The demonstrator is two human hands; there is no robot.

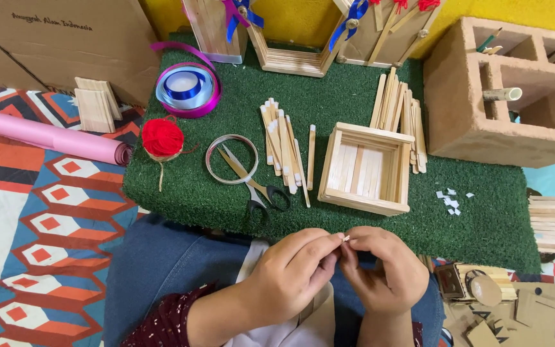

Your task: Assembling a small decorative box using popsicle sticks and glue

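Observation:
My left hand (290,273) and my right hand (383,266) meet just below the front edge of a green turf mat (483,231). Together their fingertips pinch the tip of a thin wooden stick (345,238); the rest of it is hidden between my hands. Right beyond my hands stands an open square box of wooden sticks (366,168). A loose pile of sticks with white tape on their ends (284,151) lies to its left. Black-handled scissors (255,186) lie across a clear tape ring (232,159).
On the turf: a red yarn ball (162,137), purple and blue ribbon rolls (187,88), more sticks (399,109), white paper scraps (449,200), stick frames at the back. A hollow brick (502,90) stands right, a pink paper roll (46,136) and cardboard box (65,38) left.

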